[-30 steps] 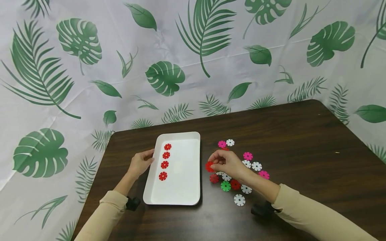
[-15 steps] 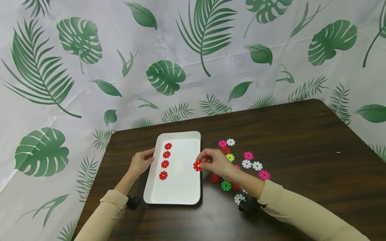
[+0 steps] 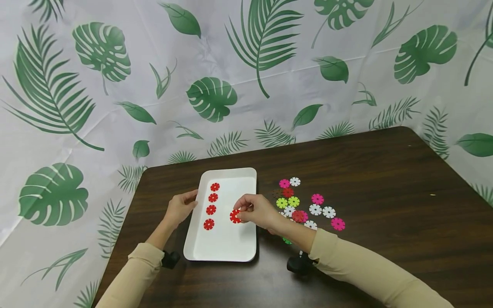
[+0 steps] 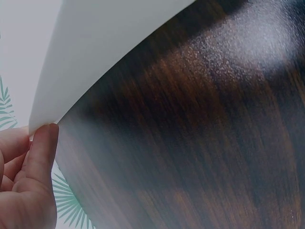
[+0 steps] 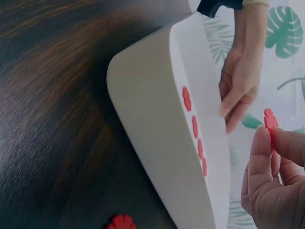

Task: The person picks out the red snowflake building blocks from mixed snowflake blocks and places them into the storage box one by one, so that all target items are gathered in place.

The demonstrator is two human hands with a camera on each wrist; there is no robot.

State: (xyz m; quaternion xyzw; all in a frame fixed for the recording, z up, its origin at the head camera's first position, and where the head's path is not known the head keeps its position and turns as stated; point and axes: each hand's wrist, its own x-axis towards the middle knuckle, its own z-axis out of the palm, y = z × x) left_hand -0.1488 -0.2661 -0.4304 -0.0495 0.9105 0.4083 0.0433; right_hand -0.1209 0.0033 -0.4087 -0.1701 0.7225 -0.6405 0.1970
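A white tray (image 3: pixel 227 252) holds several red notched discs in a column along its left side, the lowest disc (image 3: pixel 209 224) nearest the front. Over the tray's right half, my right hand (image 3: pixel 259 211) pinches a red disc (image 3: pixel 235 216) between thumb and fingers; the right wrist view shows this disc (image 5: pixel 270 119) edge-on at the fingertips. My left hand (image 3: pixel 179 208) grips the tray's left rim, and in the left wrist view the thumb and fingers of the hand (image 4: pixel 31 176) pinch the tray's edge (image 4: pixel 95 52).
Right of the tray, loose discs lie on the dark wooden table (image 3: pixel 369 171): pink (image 3: pixel 338 224), white (image 3: pixel 329 212), yellow (image 3: pixel 294 201), red (image 3: pixel 288 192) and partly hidden green (image 3: pixel 287 241). My right forearm crosses over some of them. A leaf-patterned cloth (image 3: pixel 154 85) hangs behind the table.
My right hand has moved left with the red disc, from above the loose discs to over the tray, uncovering yellow discs behind it. My left hand has stayed at the rim.
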